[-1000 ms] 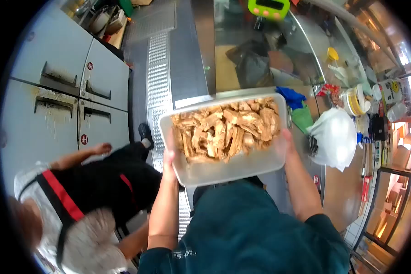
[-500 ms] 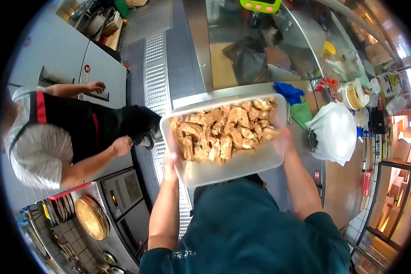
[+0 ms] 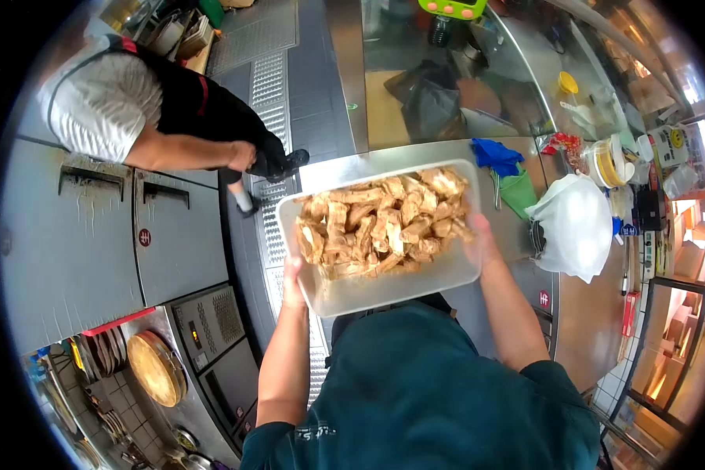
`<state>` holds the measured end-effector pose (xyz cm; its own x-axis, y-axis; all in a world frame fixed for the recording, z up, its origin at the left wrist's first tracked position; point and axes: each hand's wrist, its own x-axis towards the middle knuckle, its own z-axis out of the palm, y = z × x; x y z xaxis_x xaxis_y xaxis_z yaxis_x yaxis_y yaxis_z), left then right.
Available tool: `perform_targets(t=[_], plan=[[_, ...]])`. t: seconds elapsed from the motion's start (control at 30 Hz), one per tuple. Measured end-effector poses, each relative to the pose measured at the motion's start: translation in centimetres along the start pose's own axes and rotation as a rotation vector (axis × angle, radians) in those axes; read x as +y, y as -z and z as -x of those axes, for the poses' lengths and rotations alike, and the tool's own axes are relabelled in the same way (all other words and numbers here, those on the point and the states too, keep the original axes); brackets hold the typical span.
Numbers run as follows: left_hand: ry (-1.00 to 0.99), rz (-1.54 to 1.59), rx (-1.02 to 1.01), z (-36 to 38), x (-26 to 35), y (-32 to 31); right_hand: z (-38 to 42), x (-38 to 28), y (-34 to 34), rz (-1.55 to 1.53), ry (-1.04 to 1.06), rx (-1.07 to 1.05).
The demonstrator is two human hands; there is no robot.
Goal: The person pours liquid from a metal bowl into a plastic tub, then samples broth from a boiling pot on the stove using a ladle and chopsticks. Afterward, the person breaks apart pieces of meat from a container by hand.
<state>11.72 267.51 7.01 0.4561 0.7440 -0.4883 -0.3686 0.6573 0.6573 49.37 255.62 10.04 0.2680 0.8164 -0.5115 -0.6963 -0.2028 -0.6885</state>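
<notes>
A translucent plastic tub [image 3: 368,298] is held up in front of my body, between both hands. Brown pieces of what looks like cooked or marinated meat [image 3: 384,227] fill most of it, heaped toward its far side. My left hand [image 3: 293,278] grips the tub's left wall, and its fingers are partly hidden behind the plastic. On the opposite side my right hand [image 3: 482,241] is closed on the right wall, its fingers partly showing through.
A co-worker in a black apron [image 3: 219,117] stands at the left, by grey refrigerator doors [image 3: 86,235]. The steel counter [image 3: 517,243] at right bears a green cloth [image 3: 517,192], a blue cloth [image 3: 496,157] and a white plastic bag [image 3: 572,227]. A floor grate [image 3: 269,141] runs ahead.
The co-worker has moved farther forward along the left side, uncovering the refrigerator doors. The tub has shifted slightly left, and the meat pieces appear rearranged within it.
</notes>
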Motion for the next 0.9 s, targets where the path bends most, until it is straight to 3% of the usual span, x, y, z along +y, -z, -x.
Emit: perform_targets(t=[0.03, 0.07, 0.13, 0.23, 0.27, 0.37, 0.4, 0.47, 0.5, 0.7, 0.83, 0.9], plan=[[0.102, 0.140, 0.055, -1.0, 0.0, -0.8, -0.5, 0.6, 0.4, -0.011, -0.020, -0.034], [-0.033, 0.075, 0.058, -1.6, -0.7, -0.5, -1.4, 0.8, 0.6, -0.019, -0.031, -0.075], [0.030, 0.039, 0.108, -1.9, -0.6, -0.7, -2.0, 0.4, -0.8, -0.076, -0.072, -0.132], [0.106, -0.010, 0.134, -2.6, -1.9, 0.2, -2.0, 0.1, -0.7, -0.072, -0.154, -0.033], [0.117, -0.033, 0.129, -2.8, -2.1, 0.1, -2.1, -0.2, -0.6, -0.077, -0.092, -0.083], [-0.244, -0.262, -0.049, -0.4, 1.1, -4.2, -1.5, -0.5, -0.4, -0.101, 0.088, -0.220], [-0.217, -0.194, -0.056, -0.6, 0.6, -3.2, -0.7, -1.1, -1.5, -0.128, 0.188, -0.300], [-0.163, -0.057, -0.065, -1.1, -0.5, -1.3, -2.0, -0.2, 0.0, -0.061, 0.026, -0.104], [-0.014, 0.081, 0.024, -2.0, -0.5, -1.0, -2.4, -0.2, -0.1, -0.030, -0.038, -0.015], [0.063, 0.094, 0.111, -3.1, -0.1, -3.0, -3.6, -1.1, -0.9, -0.099, -0.152, -0.087], [-0.173, -0.177, 0.023, -1.0, 2.1, -4.6, -1.8, -2.4, -1.7, -0.011, 0.109, -0.091], [-0.255, -0.040, -0.113, 0.2, 3.2, -6.7, -1.9, -1.8, -1.1, -0.048, 0.170, -0.202]])
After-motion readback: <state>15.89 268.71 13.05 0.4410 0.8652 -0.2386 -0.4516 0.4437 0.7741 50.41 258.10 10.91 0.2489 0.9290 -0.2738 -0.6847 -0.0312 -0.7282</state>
